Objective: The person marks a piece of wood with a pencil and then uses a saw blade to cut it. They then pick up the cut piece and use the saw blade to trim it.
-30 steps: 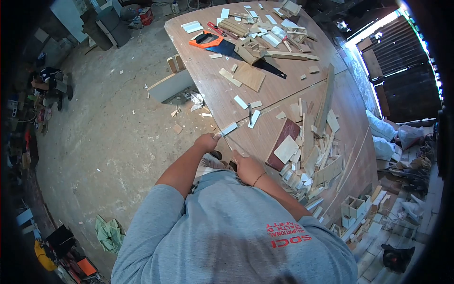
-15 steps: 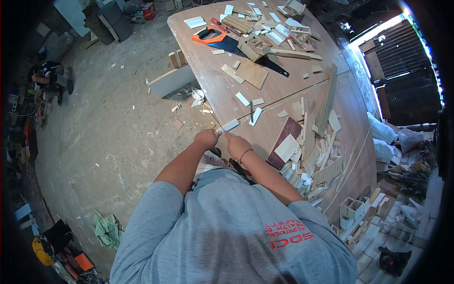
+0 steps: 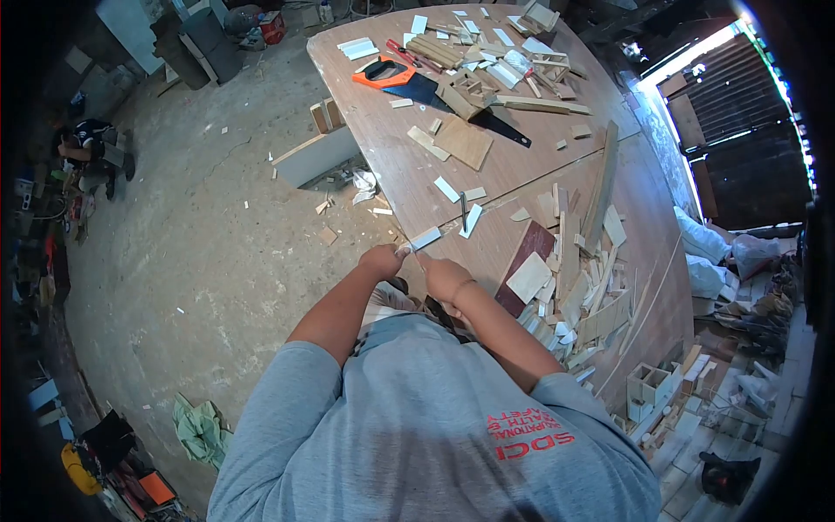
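At the table's near corner a small white-faced wood strip point(image 3: 426, 237) lies on the edge. My left hand point(image 3: 381, 260) is closed, its thumb and fingers pinching the strip's near end. Just to the right, my right hand point(image 3: 447, 282) forms a fist. Something thin pokes out from it toward the strip, too small to name. Past the strip, a dark slim tool point(image 3: 464, 211) lies by a white piece point(image 3: 470, 221). Farther up the table rests a handsaw point(image 3: 422, 90) with an orange and black handle.
Heaped wood offcuts point(image 3: 570, 278) and a dark red board point(image 3: 524, 265) cover the table point(image 3: 383, 165) on my right. More scraps lie at its far end. A grey panel point(image 3: 317, 157) stands left of the table. A person point(image 3: 91, 152) sits at the far left.
My right hand has moved a little right and toward my body, widening the gap from my left hand. My left hand stays nearly in place at the strip.
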Motion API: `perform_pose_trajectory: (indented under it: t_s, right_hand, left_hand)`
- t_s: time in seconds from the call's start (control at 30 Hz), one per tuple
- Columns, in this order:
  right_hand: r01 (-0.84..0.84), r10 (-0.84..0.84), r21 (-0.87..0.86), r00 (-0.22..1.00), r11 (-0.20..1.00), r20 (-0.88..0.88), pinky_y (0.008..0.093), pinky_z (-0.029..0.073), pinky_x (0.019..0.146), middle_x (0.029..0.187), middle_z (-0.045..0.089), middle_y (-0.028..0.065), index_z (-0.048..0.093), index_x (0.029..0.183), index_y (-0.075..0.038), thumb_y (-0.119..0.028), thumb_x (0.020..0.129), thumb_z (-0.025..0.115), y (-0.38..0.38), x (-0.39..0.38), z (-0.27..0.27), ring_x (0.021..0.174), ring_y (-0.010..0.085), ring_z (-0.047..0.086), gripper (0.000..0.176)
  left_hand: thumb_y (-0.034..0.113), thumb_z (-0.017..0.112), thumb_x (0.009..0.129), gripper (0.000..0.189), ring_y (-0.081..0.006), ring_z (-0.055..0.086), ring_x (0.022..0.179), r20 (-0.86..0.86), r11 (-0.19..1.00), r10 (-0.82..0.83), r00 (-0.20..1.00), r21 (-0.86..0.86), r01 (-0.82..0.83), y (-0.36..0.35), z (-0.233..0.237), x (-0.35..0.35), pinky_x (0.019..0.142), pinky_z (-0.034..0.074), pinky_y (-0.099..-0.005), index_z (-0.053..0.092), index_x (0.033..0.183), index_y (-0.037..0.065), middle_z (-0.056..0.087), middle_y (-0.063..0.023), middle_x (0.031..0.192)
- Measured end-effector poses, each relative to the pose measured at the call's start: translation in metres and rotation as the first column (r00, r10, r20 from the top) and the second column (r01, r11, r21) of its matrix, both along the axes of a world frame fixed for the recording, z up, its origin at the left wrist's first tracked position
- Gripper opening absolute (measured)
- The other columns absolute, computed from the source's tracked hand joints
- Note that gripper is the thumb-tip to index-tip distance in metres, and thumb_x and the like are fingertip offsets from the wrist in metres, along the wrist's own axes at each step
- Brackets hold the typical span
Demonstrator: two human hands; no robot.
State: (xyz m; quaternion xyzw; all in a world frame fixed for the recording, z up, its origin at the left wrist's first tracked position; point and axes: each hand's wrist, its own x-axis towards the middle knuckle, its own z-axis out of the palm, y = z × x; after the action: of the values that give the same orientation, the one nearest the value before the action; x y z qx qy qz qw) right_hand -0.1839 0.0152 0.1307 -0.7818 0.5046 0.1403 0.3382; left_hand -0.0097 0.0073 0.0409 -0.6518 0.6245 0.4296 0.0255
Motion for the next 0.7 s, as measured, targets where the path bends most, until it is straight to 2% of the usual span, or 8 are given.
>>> perform_pose_trajectory:
  t_s: [0.1,0.23,0.3,0.37,0.43,0.5,0.6,0.7]
  right_hand:
    - [-0.037,0.048,0.073,0.986,0.997,-0.16,0.0462,0.05,0.076,0.092,0.065,0.0211,0.048,0.126,-0.007,-0.012,0.082,0.049,0.017,-0.009,0.085,0.088,0.0359,0.064,0.044]
    - [-0.003,0.005,0.021,0.996,1.0,-0.087,0.0466,0.05,0.077,0.092,0.065,0.0214,0.048,0.125,-0.007,-0.014,0.084,0.049,0.012,-0.002,0.025,0.089,0.0369,0.063,0.042]
    - [0.126,-0.126,-0.017,0.992,0.992,0.01,0.0464,0.05,0.077,0.092,0.066,0.0204,0.049,0.122,-0.007,-0.019,0.085,0.052,0.0,0.011,-0.019,0.089,0.037,0.063,0.039]
    - [0.1,-0.099,-0.044,0.995,0.994,0.028,0.0477,0.049,0.075,0.092,0.065,0.0218,0.045,0.128,-0.01,-0.016,0.086,0.046,0.005,0.006,-0.033,0.086,0.0377,0.063,0.043]
    - [0.071,-0.068,-0.076,0.997,0.995,0.036,0.0489,0.049,0.073,0.091,0.064,0.0233,0.042,0.135,-0.013,-0.013,0.088,0.041,0.011,-0.003,-0.013,0.082,0.0385,0.063,0.047]
    - [-0.059,0.063,0.058,0.996,0.997,-0.07,0.0492,0.049,0.073,0.091,0.064,0.0243,0.04,0.136,-0.012,-0.014,0.088,0.041,0.02,-0.009,0.054,0.082,0.0384,0.063,0.048]
    - [-0.03,0.036,0.072,0.996,0.997,-0.081,0.0491,0.049,0.072,0.09,0.063,0.0248,0.04,0.136,-0.012,-0.014,0.088,0.041,0.025,-0.014,0.056,0.083,0.0386,0.063,0.048]
    - [0.087,-0.088,-0.026,0.996,0.996,-0.025,0.0492,0.049,0.072,0.09,0.064,0.0245,0.04,0.136,-0.012,-0.015,0.088,0.042,0.017,-0.001,-0.004,0.082,0.0388,0.063,0.048]
  left_hand:
    - [0.054,0.035,0.093,0.061,-0.0368,0.059,0.102,-0.035,0.999,0.029,0.999,0.032,-0.028,-0.001,-0.005,0.0,0.088,0.044,-0.0446,0.062,0.105,0.001,0.063,-0.0228,0.105]
    - [0.054,0.034,0.092,0.061,-0.035,0.058,0.106,-0.066,0.993,0.007,0.998,0.122,0.001,-0.005,-0.005,0.002,0.09,0.043,-0.0438,0.062,0.109,0.003,0.062,-0.0209,0.109]
    - [0.054,0.034,0.092,0.061,-0.0355,0.058,0.105,-0.062,0.998,-0.016,0.998,0.054,0.019,-0.005,-0.008,0.004,0.089,0.043,-0.0433,0.062,0.108,0.002,0.062,-0.0216,0.108]
    - [0.054,0.035,0.092,0.061,-0.0356,0.058,0.104,-0.054,0.999,-0.013,0.998,0.052,0.016,-0.004,-0.013,0.005,0.089,0.044,-0.0434,0.062,0.108,0.002,0.062,-0.0216,0.107]
    - [0.054,0.035,0.092,0.061,-0.0357,0.058,0.104,-0.055,0.999,-0.008,0.998,0.046,0.011,-0.006,-0.014,0.005,0.089,0.044,-0.0435,0.062,0.108,0.002,0.063,-0.0217,0.107]
    - [0.054,0.035,0.092,0.061,-0.0357,0.058,0.105,-0.042,0.995,-0.008,0.999,0.102,0.012,-0.007,-0.01,0.004,0.089,0.044,-0.0434,0.061,0.109,0.002,0.062,-0.0215,0.109]
    - [0.053,0.037,0.092,0.06,-0.0375,0.058,0.102,-0.072,0.997,0.037,0.997,0.068,-0.032,-0.003,-0.006,0.002,0.088,0.044,-0.0434,0.062,0.108,0.0,0.062,-0.0233,0.106]
    - [0.053,0.037,0.092,0.06,-0.037,0.059,0.102,-0.058,0.997,0.032,0.998,0.067,-0.028,-0.004,-0.005,0.002,0.088,0.044,-0.0434,0.062,0.108,0.001,0.062,-0.0231,0.107]
